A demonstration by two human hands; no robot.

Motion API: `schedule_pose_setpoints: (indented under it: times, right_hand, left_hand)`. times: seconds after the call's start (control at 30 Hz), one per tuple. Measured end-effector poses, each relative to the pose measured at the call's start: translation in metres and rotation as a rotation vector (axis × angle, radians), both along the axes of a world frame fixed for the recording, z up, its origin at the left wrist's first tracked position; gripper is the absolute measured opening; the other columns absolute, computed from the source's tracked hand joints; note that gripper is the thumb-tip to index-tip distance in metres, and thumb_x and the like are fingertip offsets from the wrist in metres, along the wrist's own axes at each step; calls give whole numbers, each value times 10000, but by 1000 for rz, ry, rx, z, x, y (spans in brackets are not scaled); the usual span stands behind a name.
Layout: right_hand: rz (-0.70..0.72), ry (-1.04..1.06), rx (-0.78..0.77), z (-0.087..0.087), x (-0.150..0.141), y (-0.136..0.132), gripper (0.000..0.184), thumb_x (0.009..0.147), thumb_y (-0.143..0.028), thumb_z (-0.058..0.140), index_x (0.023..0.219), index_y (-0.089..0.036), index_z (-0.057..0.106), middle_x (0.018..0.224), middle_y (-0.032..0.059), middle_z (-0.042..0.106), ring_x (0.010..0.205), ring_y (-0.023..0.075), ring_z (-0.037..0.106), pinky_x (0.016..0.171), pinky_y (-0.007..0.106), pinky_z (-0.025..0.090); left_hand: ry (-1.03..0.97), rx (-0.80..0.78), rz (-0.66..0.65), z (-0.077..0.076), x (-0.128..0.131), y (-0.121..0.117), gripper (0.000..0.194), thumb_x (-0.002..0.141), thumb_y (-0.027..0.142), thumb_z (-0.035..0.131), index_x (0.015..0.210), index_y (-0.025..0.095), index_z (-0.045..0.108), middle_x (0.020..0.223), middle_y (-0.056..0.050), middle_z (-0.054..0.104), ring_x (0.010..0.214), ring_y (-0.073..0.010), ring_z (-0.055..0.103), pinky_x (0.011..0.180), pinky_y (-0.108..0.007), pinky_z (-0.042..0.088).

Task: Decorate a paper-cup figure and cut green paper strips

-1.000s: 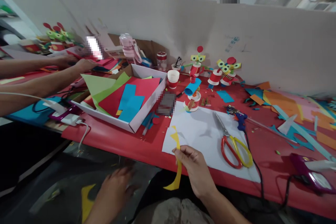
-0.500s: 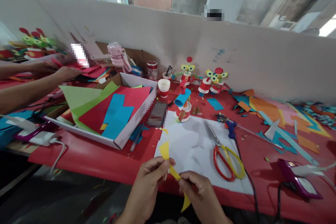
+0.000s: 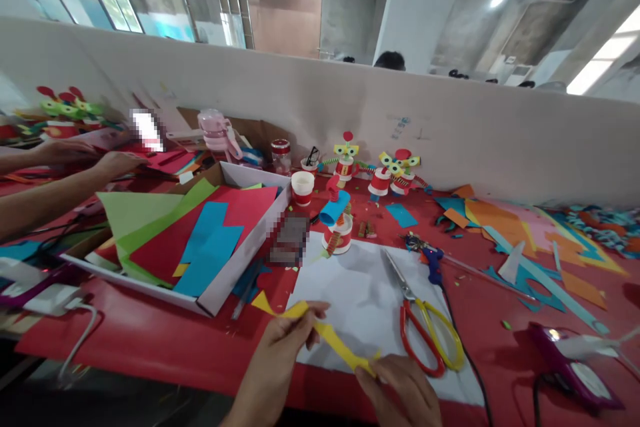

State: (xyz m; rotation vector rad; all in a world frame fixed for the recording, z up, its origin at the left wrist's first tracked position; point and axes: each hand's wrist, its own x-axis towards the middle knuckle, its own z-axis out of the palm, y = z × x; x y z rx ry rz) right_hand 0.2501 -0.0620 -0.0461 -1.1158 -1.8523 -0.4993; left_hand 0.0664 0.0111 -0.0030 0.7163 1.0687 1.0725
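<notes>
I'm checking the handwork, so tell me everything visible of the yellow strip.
The yellow strip looks like paper: narrow, bent, uneven-edged, flared at its left end. The left hand pinches it partway along; the right hand grips it near its other end. It slants partly over the white sheet.

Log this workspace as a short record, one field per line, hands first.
Left hand: holding a yellow strip partway along
Right hand: at the strip's right end
Sheet: white, on a red table
Scissors: on the sheet, one handle red, one yellow
Box: left of the sheet, holding green, red and blue paper
Glue gun: blue, right of the scissor blades
Far left: another person's hands
</notes>
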Motion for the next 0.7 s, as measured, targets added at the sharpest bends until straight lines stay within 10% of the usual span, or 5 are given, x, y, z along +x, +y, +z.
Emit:
schedule_pose_setpoints:
  times: [0.1, 0.37, 0.7]
  right_hand:
    - [59, -60, -224, 11, 18, 0, 361, 846, -34, 493, 1021, -255, 719, 937, 61, 722, 925, 202, 670, 813, 354, 569]
    - [-360, -53, -919, 12, 105, 23, 460, 900, -353, 427, 1290, -151, 562, 1187, 188, 631, 1074, 339, 608, 903, 521, 497]
    - [-467, 207, -1214, 27, 115, 38, 583, 755, -397, 521, 1295, -179, 536, 1029, 121, 720, 825, 280, 699, 721, 380, 535]
  left_hand:
    - [190, 59, -88, -3, -6, 18, 365, 660, 400, 742, 903, 127, 743, 543, 17, 559, 544, -111, 468, 536, -237, 371]
    - [450, 101, -95, -27, -17, 45, 271, 627, 364, 711, 771, 153, 623, 578, 6, 624, 523, -137, 571, 446, -219, 366]
    - [871, 279, -182, -26, -40, 52, 193, 777, 327, 584, 839, 166, 672, 664, -16, 652, 631, -176, 618, 592, -265, 437]
